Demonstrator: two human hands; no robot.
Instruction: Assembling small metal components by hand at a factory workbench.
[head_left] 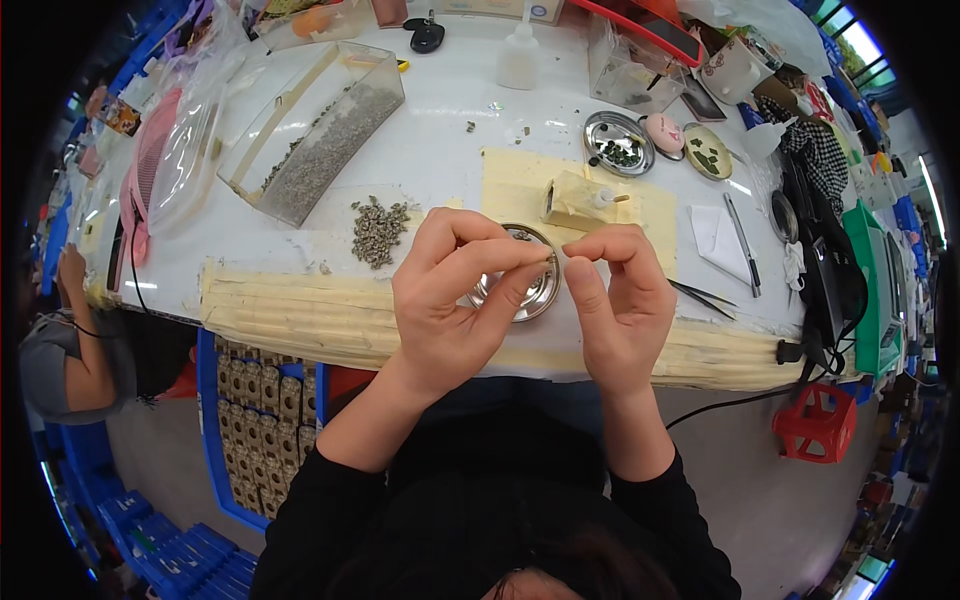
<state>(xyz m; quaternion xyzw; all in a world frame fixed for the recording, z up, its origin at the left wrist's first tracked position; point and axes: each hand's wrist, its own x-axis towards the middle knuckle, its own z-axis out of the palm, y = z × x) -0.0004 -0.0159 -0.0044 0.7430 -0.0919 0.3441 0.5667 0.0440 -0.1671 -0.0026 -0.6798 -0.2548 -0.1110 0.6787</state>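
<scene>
Thumb and forefinger of my left hand pinch a tiny metallic piece, too small to make out, above a round shiny metal dish. Close beside it, my right hand has its thumb and forefinger tips nearly together; whatever lies between them is too small to see. Both hands partly cover the dish, where a few small bits show. To the left lies a pile of small grey metal parts. Behind the hands a tape-wrapped block rests on yellowish tape. Dark tweezers lie right of my right hand.
A long clear plastic bin of small metal parts stands back left. A white squeeze bottle, a metal dish with dark green pieces, folded white paper and a pen are around. A blue tray of metal blocks sits below the table edge.
</scene>
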